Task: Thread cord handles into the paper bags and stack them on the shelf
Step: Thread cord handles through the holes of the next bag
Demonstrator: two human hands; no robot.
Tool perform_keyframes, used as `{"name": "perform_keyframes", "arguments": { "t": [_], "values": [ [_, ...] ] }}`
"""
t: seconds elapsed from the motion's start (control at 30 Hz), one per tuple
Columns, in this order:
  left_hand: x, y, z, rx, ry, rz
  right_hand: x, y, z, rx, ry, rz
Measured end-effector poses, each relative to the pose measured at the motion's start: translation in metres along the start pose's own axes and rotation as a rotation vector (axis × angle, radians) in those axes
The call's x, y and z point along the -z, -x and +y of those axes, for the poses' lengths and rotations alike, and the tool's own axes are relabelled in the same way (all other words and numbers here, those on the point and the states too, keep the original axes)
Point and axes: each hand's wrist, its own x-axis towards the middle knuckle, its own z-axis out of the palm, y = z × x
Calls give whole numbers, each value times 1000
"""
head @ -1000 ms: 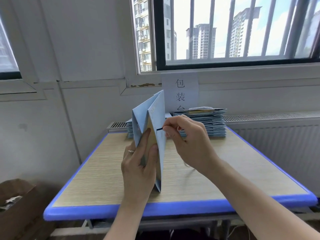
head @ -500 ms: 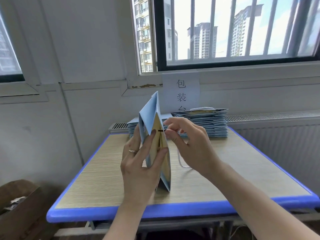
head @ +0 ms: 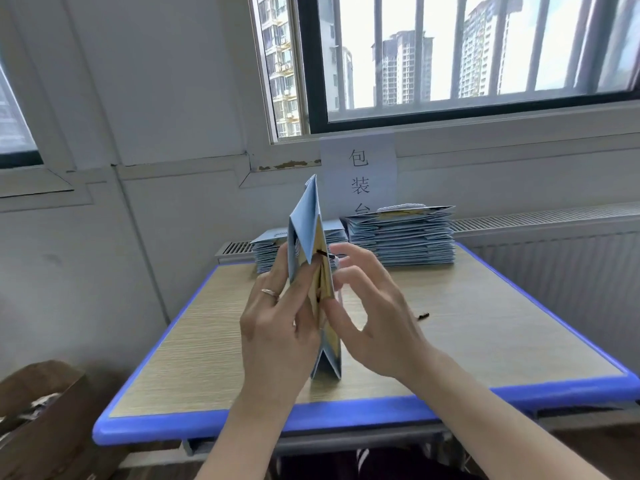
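A brown cardboard box sits low at the far left, beside the bench, which has a wood-grain top and a blue rim. Near the middle, the left hand, with a ring on one finger, grips a light blue paper bag. The bag stands upright and folded on the bench, with the thumb on its near face and the fingers wrapped round its left side. A dark cord tip pokes out of the bag's face just above the thumb. Behind the bag a short stack of bags lies at the back edge of the bench.

The right hand is just right of the bag, fingers bent and spread, thumb tip against the bag's edge. Whether it pinches the cord cannot be told. A taller stack of bags sits behind it, under a paper sign on the wall. A small black piece lies on the bench to the right.
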Motion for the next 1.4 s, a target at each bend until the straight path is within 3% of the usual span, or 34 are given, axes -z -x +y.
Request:
{"name": "perform_keyframes", "arguments": {
  "t": [0.23, 0.4, 0.77, 1.0, 1.23, 1.4],
  "values": [
    [0, -6, 23, 5, -197, 2, 8, -9, -10, 80, 205, 153],
    [-7, -4, 27, -119, -199, -20, 9, -2, -9, 121, 252, 221],
    [-3, -17, 23, -102, -246, -38, 9, 0, -8, 89, 218, 153],
    [-4, -23, 22, -127, -222, -21, 8, 18, -3, 41, 384, 121],
    [-10, -25, 25, -184, -262, -19, 11, 23, -2, 12, 349, 120],
    [-13, -16, 15, -37, -293, -80, 13, 27, 2, -28, 349, 128]
  ]
}}
